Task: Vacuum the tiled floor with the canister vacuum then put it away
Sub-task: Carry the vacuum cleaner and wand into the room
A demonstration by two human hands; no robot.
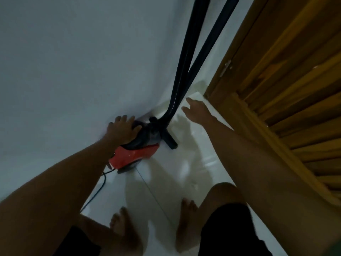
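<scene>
Item: canister vacuum, red and black, on the tiled floor, tucked into the corner against the white wall. Long axis: I read it running from the near-left, where the cord leaves, toward the far-right, where the hose and wand rise steeply and lean up the wall.

Left hand: on top of the body, fingers spread and draped over the dark cap, pressing rather than clasping as far as I can see.

Right hand: loose, fingers relaxed, holding nothing, just beside the wand and near the wooden door.

Judgement: I take this as stowing; the right hand is nearer the wand, the left already on the body.
</scene>
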